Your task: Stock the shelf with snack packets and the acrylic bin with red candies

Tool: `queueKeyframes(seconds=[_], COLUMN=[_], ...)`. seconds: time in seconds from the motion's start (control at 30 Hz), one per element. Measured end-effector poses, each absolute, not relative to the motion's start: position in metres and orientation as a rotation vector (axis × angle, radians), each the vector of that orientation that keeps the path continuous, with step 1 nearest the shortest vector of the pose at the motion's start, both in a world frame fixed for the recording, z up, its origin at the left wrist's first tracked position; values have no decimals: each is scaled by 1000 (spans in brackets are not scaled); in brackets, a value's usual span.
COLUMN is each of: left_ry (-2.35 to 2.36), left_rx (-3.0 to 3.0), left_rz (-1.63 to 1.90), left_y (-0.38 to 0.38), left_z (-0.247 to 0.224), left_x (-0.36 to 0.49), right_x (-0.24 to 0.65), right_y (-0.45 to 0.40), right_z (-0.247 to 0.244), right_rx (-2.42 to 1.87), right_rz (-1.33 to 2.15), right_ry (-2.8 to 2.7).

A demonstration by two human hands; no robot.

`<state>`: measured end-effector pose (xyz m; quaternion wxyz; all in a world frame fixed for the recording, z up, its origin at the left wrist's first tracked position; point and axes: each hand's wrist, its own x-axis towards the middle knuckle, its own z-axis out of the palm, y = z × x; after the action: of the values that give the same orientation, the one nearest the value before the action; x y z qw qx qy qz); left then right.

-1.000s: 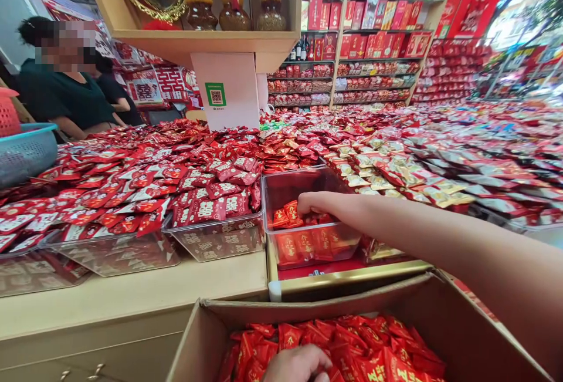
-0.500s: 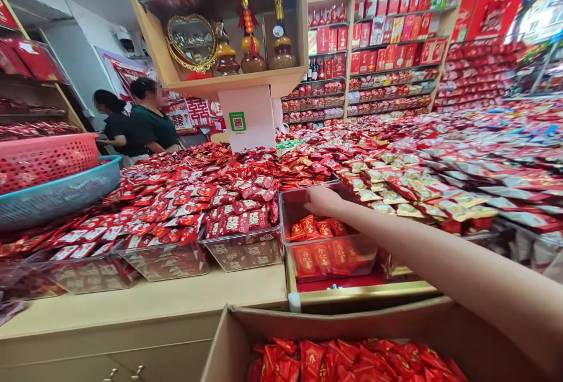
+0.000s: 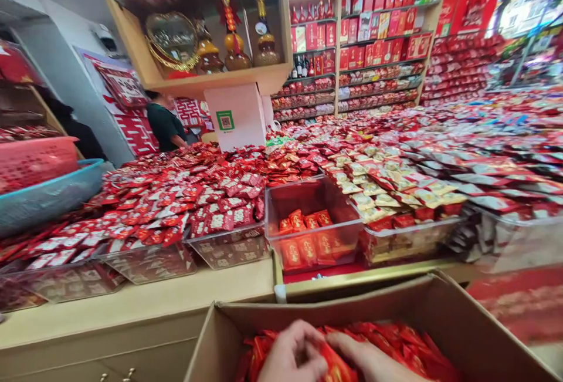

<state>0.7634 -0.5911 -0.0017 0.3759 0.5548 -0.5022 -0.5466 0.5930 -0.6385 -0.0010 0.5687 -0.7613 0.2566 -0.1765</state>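
Red packets (image 3: 338,365) showed between a half-curled left hand (image 3: 292,350) and flatter right hand (image 3: 372,357) inside the cardboard box (image 3: 417,309), no telling if either truly had one. Looked like the gathering step, probably calling for a firmer pinch, with a part-filled clear bin (image 3: 299,195) just beyond the box.

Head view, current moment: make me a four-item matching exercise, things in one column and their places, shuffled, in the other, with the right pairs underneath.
Things
1. QR code
2. Cardboard box
3. Pink basket
4. Partly filled clear bin

Places
A. Far left, above the blue basket
B. Between the maroon packets and the cream-coloured packets
C. On the white panel
D. Bottom of the picture, with the left hand and right hand among its red packets

Pairs: 1-C, 2-D, 3-A, 4-B
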Motion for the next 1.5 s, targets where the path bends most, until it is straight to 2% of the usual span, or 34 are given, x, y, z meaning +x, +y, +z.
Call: queueKeyframes(seconds=[0.13, 0.2, 0.5, 0.67, 0.87, 1.03, 1.5], left_ry=[-1063, -1002, -1170, -1081, -1076, -987, -919], left_rx=[1388, 1361, 1283, 1320, 1335, 1312, 1381], left_rz=[-1178, -1194, -1610, -1615, -1598, -1570, -1560], left_y=[-594, -595, -593, -594, -595, -594, -594], left_z=[10, 18, 20, 23, 24, 18, 11], left_x=[751, 748, 746, 744, 745, 744, 739], right_x=[595, 595, 585, 584, 585, 584, 583], right_y=[-636, -637, -644, -645, -639, -646, -653], right_z=[-6, 0, 5, 6, 7, 10, 14], right_rx=[-1287, -1209, -1171, -1118, -762, -886, -762], right_rz=[-434, -409, -561, -624, -584, -642, -766], right_ry=[500, 491, 700, 769, 693, 734, 786])
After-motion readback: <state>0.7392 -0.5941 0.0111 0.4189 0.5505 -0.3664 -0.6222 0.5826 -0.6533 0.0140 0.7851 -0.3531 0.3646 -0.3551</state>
